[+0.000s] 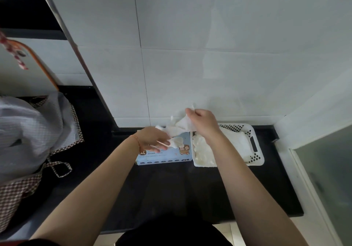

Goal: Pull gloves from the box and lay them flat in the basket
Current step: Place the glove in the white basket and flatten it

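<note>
**Gloves: thin film, mid-pull between box and basket**

Gloves here look like thin, translucent plastic film: near weightless, limp, crinkly, and inclined to cling to each other, so a pull may drag a second one out.

At the left, the left hand (154, 139) rests over the top of the blue glove box (163, 155), which sits on the dark table (171, 188); its fingers (162, 146) are loosely closed on the lower end of the glove (179, 126) where it leaves the box (how firmly is hard to tell).

Further right and higher, the right hand (203, 123) pinches the glove's upper edge, stretching the film between both hands.

Rightmost, the white perforated basket (257, 158) stands touching the box, already holding a pile of gloves (236, 142).

The cuff edge looks the best hold; a light pinch should suffice.
</note>
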Demonstrator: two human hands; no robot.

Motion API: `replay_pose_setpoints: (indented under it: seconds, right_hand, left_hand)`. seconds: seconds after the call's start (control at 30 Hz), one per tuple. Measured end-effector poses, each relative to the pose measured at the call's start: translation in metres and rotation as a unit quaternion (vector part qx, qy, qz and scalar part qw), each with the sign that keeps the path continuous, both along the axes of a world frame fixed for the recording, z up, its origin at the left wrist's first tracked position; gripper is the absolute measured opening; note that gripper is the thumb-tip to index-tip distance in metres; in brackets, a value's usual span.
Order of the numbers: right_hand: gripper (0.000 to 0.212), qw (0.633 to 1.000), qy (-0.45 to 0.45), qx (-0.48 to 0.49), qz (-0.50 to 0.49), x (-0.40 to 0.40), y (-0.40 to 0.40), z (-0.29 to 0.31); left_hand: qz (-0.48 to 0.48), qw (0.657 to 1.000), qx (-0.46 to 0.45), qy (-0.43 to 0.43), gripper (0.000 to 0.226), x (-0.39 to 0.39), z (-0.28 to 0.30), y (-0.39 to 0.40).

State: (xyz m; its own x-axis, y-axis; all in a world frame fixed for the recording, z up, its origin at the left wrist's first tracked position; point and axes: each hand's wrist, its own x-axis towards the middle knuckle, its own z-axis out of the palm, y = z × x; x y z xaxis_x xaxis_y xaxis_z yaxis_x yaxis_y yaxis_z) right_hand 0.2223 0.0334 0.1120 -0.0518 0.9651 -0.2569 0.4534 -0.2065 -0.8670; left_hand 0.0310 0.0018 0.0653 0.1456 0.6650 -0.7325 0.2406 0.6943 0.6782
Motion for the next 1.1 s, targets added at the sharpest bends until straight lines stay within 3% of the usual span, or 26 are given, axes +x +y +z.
replay_pose_setpoints:
  seconds: [0.07, 0.2, 0.3, 0.37, 0.53, 0.6, 0.7, 0.77, 0.9, 1.1]
  right_hand:
    - [0.053, 0.993, -0.068, 0.065, 0.065, 0.012, 0.004, 0.010]
    - [0.040, 0.966, -0.170, 0.121, 0.156, 0.029, 0.009, 0.026]
    - [0.018, 0.963, -0.157, 0.111, 0.188, 0.038, 0.006, 0.038]
    - [0.016, 0.964, -0.141, 0.111, 0.199, 0.044, 0.002, 0.043]
    - [0.004, 0.977, -0.114, 0.097, 0.155, 0.068, 0.003, 0.051]
    - [0.013, 0.982, -0.093, 0.097, 0.129, 0.079, 0.002, 0.051]
    - [0.027, 0.987, -0.070, 0.107, 0.095, 0.090, 0.000, 0.047]
    - [0.024, 0.990, -0.054, 0.109, 0.071, 0.100, 0.000, 0.044]
    - [0.022, 0.996, -0.011, 0.085, 0.011, 0.120, 0.001, 0.040]
    - [0.009, 0.998, 0.025, -0.044, -0.046, 0.164, 0.021, 0.003]
  left_hand:
    - [-0.043, 0.992, 0.073, 0.090, 0.023, 0.002, 0.002, 0.004]
    - [0.085, 0.965, 0.232, 0.086, 0.026, 0.020, 0.022, 0.020]
    - [0.022, 0.950, 0.308, 0.045, 0.043, 0.040, 0.038, 0.027]
    - [-0.045, 0.944, 0.325, 0.038, 0.048, 0.054, 0.044, 0.028]
    - [-0.057, 0.947, 0.312, 0.056, 0.009, 0.083, 0.047, 0.030]
    - [-0.075, 0.949, 0.298, 0.065, 0.026, 0.093, 0.043, 0.028]
    - [-0.109, 0.949, 0.285, 0.078, 0.020, 0.108, 0.031, 0.025]
    - [-0.124, 0.953, 0.268, 0.068, 0.011, 0.121, 0.026, 0.020]
    - [-0.081, 0.977, 0.195, 0.026, 0.016, 0.127, 0.007, 0.018]
    - [-0.050, 0.988, 0.136, -0.043, 0.018, 0.123, 0.003, 0.036]
